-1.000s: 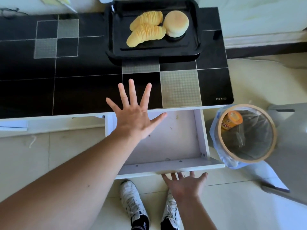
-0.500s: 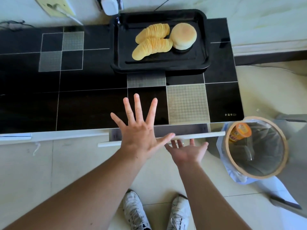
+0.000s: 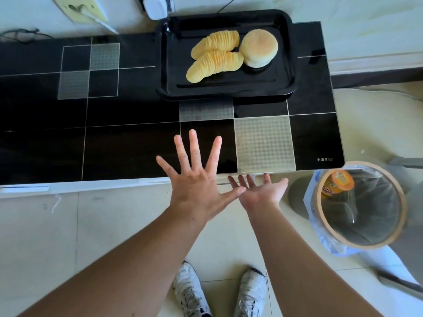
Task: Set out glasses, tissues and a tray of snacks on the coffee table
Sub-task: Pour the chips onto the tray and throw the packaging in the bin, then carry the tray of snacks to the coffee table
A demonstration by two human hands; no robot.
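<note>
1. Left hand [image 3: 196, 186]: fingers spread straight, holding nothing, above the near edge of the coffee table [image 3: 128, 143].
2. Tray [image 3: 229, 92] of snacks [image 3: 215, 65]: on the table, well beyond the left fingertips.
3. Right hand [image 3: 261, 193]: fingers straight, tips at the table's front edge, gripping nothing.
4. Bin [image 3: 359, 204]: on the floor, right of the right-hand fingers.

A small pale logo on the coffee table [image 3: 325, 159] corner and the orange cup [image 3: 338, 183] label are both illegible.
</note>
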